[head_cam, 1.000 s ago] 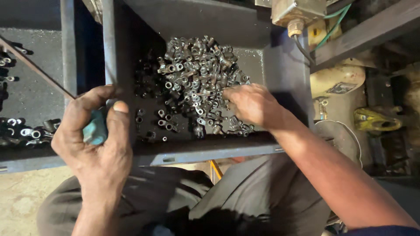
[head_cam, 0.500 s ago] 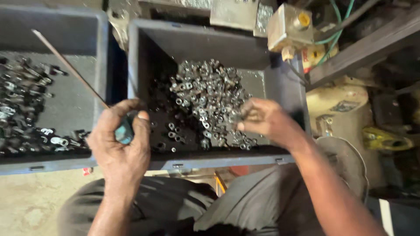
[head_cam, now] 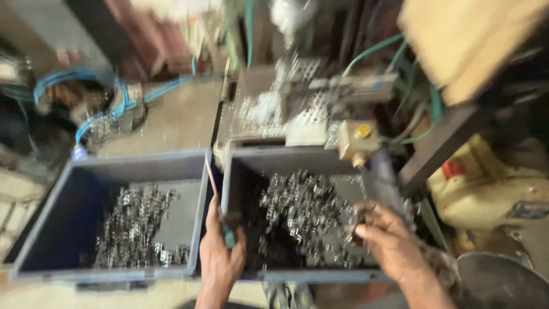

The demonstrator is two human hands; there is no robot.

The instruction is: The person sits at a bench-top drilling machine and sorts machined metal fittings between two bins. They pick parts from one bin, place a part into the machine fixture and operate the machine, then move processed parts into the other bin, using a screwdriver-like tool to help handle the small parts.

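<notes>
The fingers of the left hand (head_cam: 220, 257) are curled shut around the teal handle of a thin rod tool (head_cam: 213, 180), whose slim shaft slants up and slightly left, crossing the narrow gap between two bins. The fingers of the right hand (head_cam: 384, 240) are bent and loosely closed at the right edge of a heap of small metal parts (head_cam: 303, 214); the blur hides whether they pinch one of the pieces.

Those parts are shiny, short and ring-like, piled unevenly over the floor of the right bin (head_cam: 286, 155), a grey-blue box with straight, smooth walls. Its left half is dark and mostly bare, so there is room there beside the heap. The left bin (head_cam: 137, 160) is the same shape and colour and stands just beside it; a thinner scatter of like metal pieces (head_cam: 134, 226) lies towards its right side, leaving its left side open.

Behind the bins stands a grey machine (head_cam: 297, 109) with perforated metal plates, and a small beige box with a round yellow button (head_cam: 357, 140) sits at the right bin's back corner. Blue hoses (head_cam: 97, 103) coil to the left, green ones to the right. A cream-coloured housing with a small red patch (head_cam: 492, 189) sits at far right.
</notes>
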